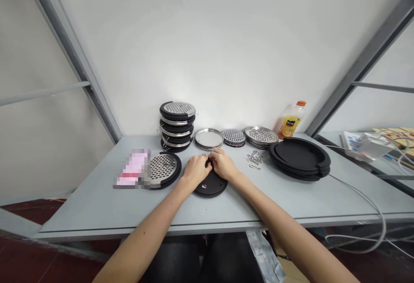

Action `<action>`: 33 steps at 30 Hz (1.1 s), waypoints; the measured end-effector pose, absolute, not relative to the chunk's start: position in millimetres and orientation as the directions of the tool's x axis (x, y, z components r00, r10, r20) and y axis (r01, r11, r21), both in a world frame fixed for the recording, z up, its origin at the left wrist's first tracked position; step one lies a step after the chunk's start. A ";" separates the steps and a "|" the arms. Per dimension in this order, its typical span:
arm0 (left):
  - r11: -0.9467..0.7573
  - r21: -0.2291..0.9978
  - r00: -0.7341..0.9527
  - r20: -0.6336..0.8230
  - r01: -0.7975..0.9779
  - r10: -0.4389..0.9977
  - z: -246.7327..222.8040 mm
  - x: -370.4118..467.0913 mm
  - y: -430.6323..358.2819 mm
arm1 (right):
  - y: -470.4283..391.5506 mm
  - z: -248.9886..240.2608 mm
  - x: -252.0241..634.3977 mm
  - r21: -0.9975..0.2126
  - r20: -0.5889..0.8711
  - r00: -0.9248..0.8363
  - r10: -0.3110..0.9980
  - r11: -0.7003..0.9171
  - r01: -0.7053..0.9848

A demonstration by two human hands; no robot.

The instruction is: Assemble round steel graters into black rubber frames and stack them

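Note:
A round black disc [210,187] lies flat near the middle of the table. My left hand [196,170] grips its far left side, with the fingers curled over the rim. My right hand [223,164] is closed on the far edge just beside it, the two hands nearly touching. To the left lies a round perforated metal plate in a black rim [163,168]. Small metal clips [255,158] are heaped to the right of my right hand. What is under my fingertips is hidden.
Black-rimmed plates form a tall stack [177,127] at the back left. Behind my hands are silver rings [209,138], grey perforated discs [233,136] and metal plates [261,135]. Black rims [300,158], a juice bottle [292,121] and a cable lie right; a blurred pink item [134,166] lies left.

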State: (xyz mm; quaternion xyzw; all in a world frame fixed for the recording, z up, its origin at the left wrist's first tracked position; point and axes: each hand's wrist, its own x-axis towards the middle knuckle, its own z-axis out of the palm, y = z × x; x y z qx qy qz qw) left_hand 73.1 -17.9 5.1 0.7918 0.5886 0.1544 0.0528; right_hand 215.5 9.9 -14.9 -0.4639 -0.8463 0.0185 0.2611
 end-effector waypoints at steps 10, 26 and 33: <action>-0.325 0.304 0.277 0.190 0.896 0.942 4.4 75.7 -20.6 | -0.6 -10.7 223.8 -0.316 0.380 -0.323 0.867 0.450 0.835; -0.334 0.340 0.260 0.246 0.879 0.934 5.6 73.9 -21.9 | 1.9 -21.3 229.5 -0.524 0.396 -0.256 0.882 0.446 0.726; -0.356 0.321 0.280 0.262 0.878 0.924 4.1 73.4 -23.5 | 2.3 -20.5 229.2 -0.517 0.397 -0.280 0.874 0.465 0.718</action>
